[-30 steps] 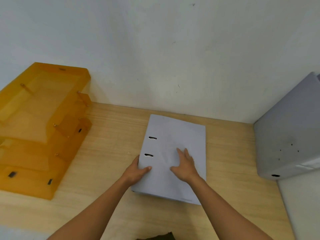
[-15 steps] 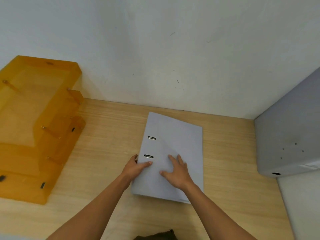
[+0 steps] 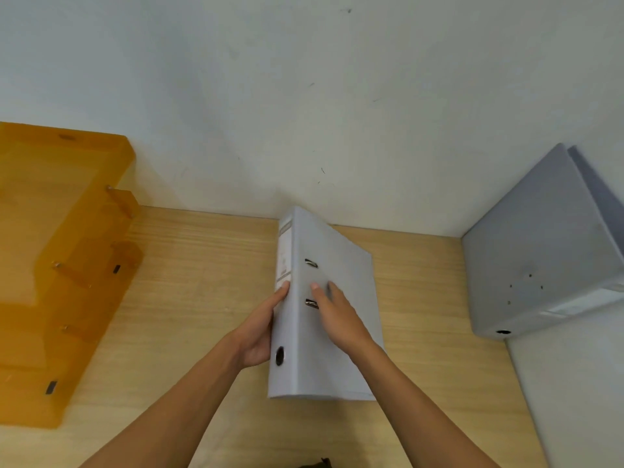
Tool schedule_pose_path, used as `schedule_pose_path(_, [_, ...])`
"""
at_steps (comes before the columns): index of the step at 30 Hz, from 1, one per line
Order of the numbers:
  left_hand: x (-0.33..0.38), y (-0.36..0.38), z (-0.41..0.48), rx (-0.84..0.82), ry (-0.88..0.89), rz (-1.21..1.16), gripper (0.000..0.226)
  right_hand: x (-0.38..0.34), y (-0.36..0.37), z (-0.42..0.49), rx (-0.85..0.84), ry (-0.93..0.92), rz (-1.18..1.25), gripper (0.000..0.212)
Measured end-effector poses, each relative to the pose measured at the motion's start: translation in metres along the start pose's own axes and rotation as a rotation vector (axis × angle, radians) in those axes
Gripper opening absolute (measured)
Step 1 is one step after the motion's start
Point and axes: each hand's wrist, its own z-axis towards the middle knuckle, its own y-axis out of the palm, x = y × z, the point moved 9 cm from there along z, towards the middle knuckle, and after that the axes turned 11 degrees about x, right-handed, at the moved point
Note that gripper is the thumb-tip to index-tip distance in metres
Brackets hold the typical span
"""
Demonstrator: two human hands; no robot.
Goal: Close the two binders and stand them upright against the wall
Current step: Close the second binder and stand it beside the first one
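Observation:
A closed grey lever-arch binder [image 3: 344,359] is raised off the wooden table [image 3: 189,298], tilted with its labelled spine turned to the left. My left hand [image 3: 261,329] grips the spine side, thumb on the label. My right hand [image 3: 337,312] presses on the cover by the two metal slots. A second grey binder [image 3: 537,251] stands closed at the right, leaning against the side wall in the corner.
An orange translucent stacked letter tray [image 3: 64,258] fills the table's left side against the back wall [image 3: 304,113]. A white surface [image 3: 574,383] borders the table on the right. Bare wood lies between the tray and the held binder.
The binder lay flat under both hands; now it is lifted and turned onto its edge, spine facing left. My left hand has slid under the spine side.

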Motion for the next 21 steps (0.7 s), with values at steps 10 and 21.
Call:
schedule_pose_path(10, [0.039, 0.105, -0.039, -0.064, 0.340, 0.460, 0.059, -0.032, -0.094, -0.031, 0.176, -0.238, 0.304, 0.065])
schedule_pose_path(21, [0.001, 0.193, -0.027, -0.129, 0.756, 0.871, 0.109, 0.031, -0.193, -0.050, 0.170, -0.430, 0.283, 0.076])
